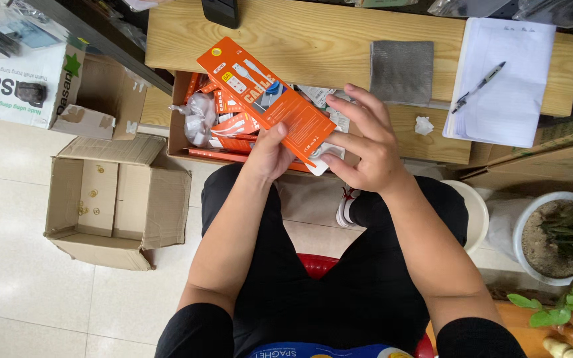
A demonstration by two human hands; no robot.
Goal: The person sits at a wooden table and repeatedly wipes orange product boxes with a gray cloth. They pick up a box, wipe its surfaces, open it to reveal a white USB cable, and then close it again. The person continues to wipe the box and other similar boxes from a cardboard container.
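A long flat orange retail box (266, 99), printed with a picture of a white cable, is held tilted over my lap. My left hand (270, 154) grips it from below at its near end, thumb on the front. My right hand (366, 149) holds the box's lower right corner, fingers spread, touching a white flap or insert (323, 159) that sticks out there. Beneath the box sits an open cardboard carton (179, 119) holding several more orange boxes and a clear plastic bag (197, 116).
A wooden table (300, 40) lies ahead with a grey cloth (401, 69), a white notepad (505, 86) with a pen (479, 86), and a dark phone (220, 10). An open empty carton (117, 199) stands on the tiled floor at left. A potted plant (558, 238) is at right.
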